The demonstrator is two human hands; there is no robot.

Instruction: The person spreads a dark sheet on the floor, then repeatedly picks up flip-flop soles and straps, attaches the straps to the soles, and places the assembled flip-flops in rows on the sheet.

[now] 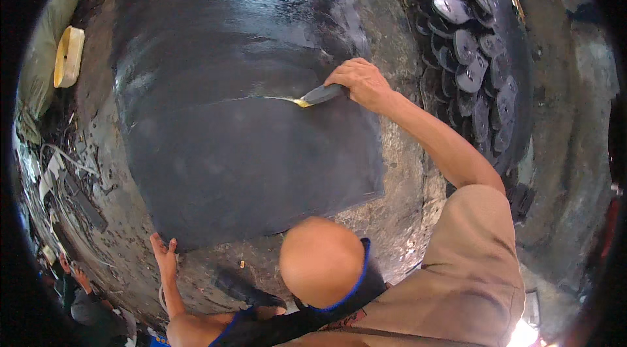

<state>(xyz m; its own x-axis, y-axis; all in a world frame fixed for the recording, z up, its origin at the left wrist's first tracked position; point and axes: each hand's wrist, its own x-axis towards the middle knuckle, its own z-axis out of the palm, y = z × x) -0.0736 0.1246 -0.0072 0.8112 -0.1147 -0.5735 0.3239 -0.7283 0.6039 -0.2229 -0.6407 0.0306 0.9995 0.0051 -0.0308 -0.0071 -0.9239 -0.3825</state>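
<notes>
A large dark sheet (255, 164) lies in front of me, glossy and wet-looking at the far part, matte at the near part. Across its middle runs a thin pale line between these two areas. My right hand (362, 85) grips a flat grey spreader (323, 94) from above; its yellowish tip touches the sheet at that line. At the sheet's near left corner rests my left hand (164, 252), with thumb and finger apart at the edge and the other fingers not clearly visible.
Many dark sole-shaped pieces (467, 53) are piled at the right. A yellow plastic tray (69, 57) stands at the far left. Strips and scraps (78, 183) litter the left ground. At the lower left, another person's hand (81, 278) shows. My knee (320, 262) is near the sheet's front edge.
</notes>
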